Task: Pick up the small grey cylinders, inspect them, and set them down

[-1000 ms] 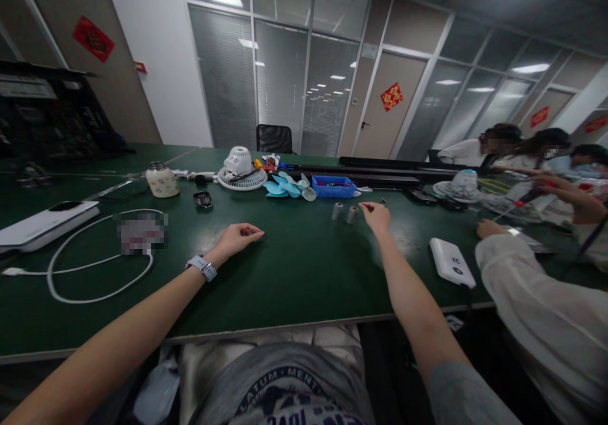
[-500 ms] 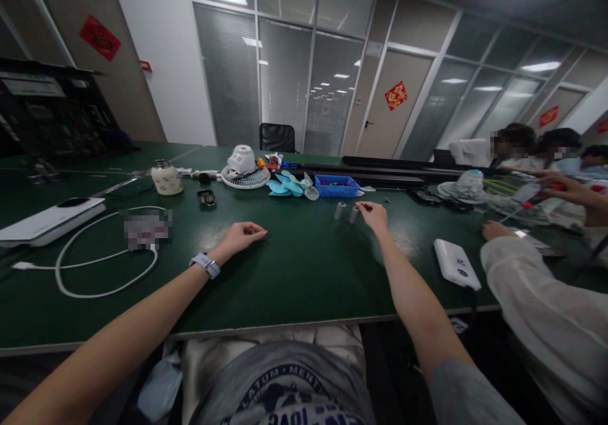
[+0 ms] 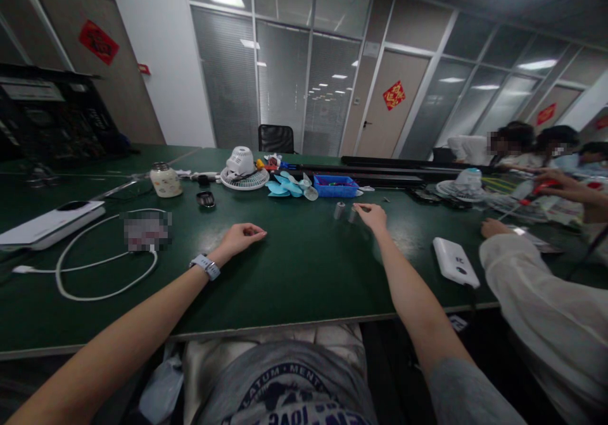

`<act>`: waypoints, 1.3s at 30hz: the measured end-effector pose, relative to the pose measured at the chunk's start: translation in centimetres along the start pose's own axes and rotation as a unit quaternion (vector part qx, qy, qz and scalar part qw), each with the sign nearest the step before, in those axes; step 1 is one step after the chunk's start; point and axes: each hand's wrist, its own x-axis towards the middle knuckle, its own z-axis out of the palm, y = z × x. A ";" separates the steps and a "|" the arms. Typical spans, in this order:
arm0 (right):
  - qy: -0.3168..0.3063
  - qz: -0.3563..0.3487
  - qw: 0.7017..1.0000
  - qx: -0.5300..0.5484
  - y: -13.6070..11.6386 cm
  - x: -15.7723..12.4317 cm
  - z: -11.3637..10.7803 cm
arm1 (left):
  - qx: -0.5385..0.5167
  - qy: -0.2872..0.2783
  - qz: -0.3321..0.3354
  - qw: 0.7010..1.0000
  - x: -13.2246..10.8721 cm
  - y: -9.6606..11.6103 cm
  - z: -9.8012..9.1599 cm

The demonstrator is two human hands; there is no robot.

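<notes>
Two small silvery cylinders stand upright on the green table. The left cylinder (image 3: 339,211) stands by itself, a little apart from the other. My right hand (image 3: 373,215) has its fingertips closed at the top of the right cylinder (image 3: 352,216), which is partly hidden and blurred. My left hand (image 3: 243,237), with a watch (image 3: 206,265) on its wrist, rests on the table to the left. Its thumb and fingers are drawn together, and nothing shows between them.
Behind the cylinders are a blue basket (image 3: 336,186), light-blue fan blades (image 3: 287,186) and a white fan (image 3: 243,170). A bottle (image 3: 166,180) and a coiled white cable (image 3: 76,297) lie left. At right are a white power bank (image 3: 456,262) and a co-worker's sleeve (image 3: 527,273).
My right fingertips have shifted slightly left, over the top of the right cylinder. My left hand is still. At the right, the co-worker's hand with a red-handled tool has moved slightly.
</notes>
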 end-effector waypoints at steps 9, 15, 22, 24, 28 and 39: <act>0.048 -0.109 0.989 -0.087 -2.7 -0.8 2.7 | -0.231 0.042 -0.011 0.972 -0.5 1.9 0.1; 0.073 -0.139 0.983 -0.097 -2.9 -0.3 3.5 | -0.502 -0.059 -0.136 0.852 0.0 2.6 -1.1; 0.114 -0.220 0.969 -0.011 -7.4 -3.6 2.5 | -0.538 -0.106 -0.193 0.814 0.0 2.8 -1.9; 0.076 -0.252 0.964 0.035 -9.8 -5.6 2.6 | -0.533 -0.104 -0.193 0.817 0.0 2.9 -1.8; -0.016 -0.308 0.947 0.092 -13.5 -9.2 3.2 | -0.521 -0.100 -0.192 0.826 0.0 2.9 -1.8; -0.076 -0.320 0.937 0.113 -14.6 -11.4 4.1 | -0.314 0.025 -0.034 0.949 -0.3 3.3 -0.4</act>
